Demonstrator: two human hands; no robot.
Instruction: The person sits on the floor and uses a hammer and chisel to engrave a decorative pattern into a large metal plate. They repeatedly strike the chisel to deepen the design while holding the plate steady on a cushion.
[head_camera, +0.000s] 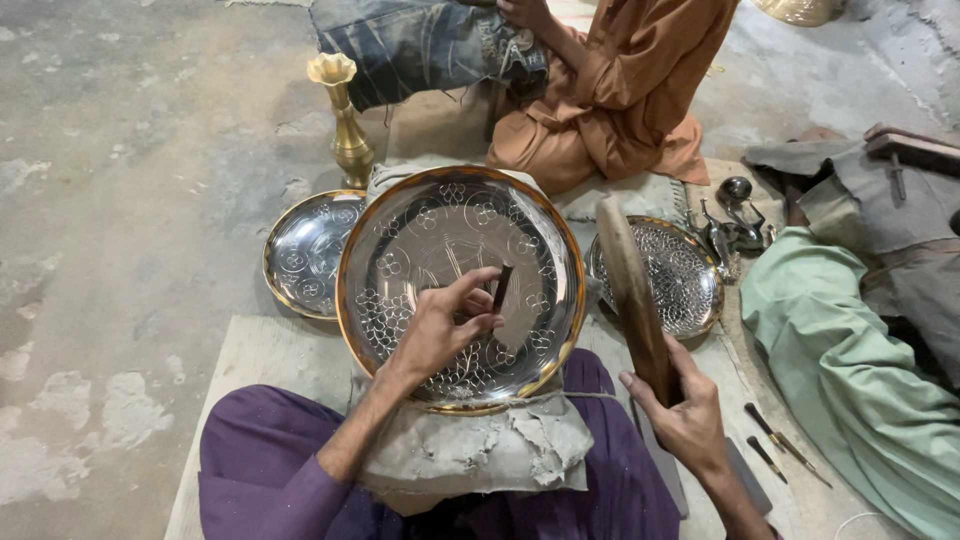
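Concrete floor (130, 200); chisel (502, 287) on engraved plate (420, 230).

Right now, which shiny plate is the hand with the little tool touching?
The big middle plate, propped on the lap; the left hand rests on it. The two smaller plates lie flat beside it.

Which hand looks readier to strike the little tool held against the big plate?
The right hand, probably. It grips the wooden mallet, raised beside the plate. The left hand is busy pinching the chisel against the plate's face.
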